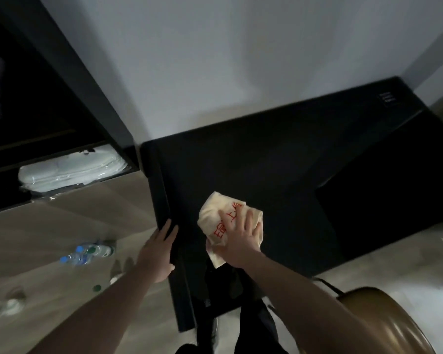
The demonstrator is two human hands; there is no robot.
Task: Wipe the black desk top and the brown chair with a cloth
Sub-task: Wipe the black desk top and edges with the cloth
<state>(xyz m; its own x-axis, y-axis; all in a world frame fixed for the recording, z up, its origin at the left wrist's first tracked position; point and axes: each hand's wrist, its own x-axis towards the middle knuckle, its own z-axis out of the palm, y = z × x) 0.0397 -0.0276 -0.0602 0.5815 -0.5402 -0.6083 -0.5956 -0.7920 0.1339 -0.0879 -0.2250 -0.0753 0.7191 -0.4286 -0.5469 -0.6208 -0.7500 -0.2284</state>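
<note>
The right hand [242,235] covers the near part of the cloth [224,218], so its red print cannot be read in full. The chair [384,320] is cut off by the bottom edge. The bottles [87,252] (on the floor) are blurred; labels unreadable.

The cloth [225,218] lies on the desk top [279,175], chair [384,320] at its right.
</note>
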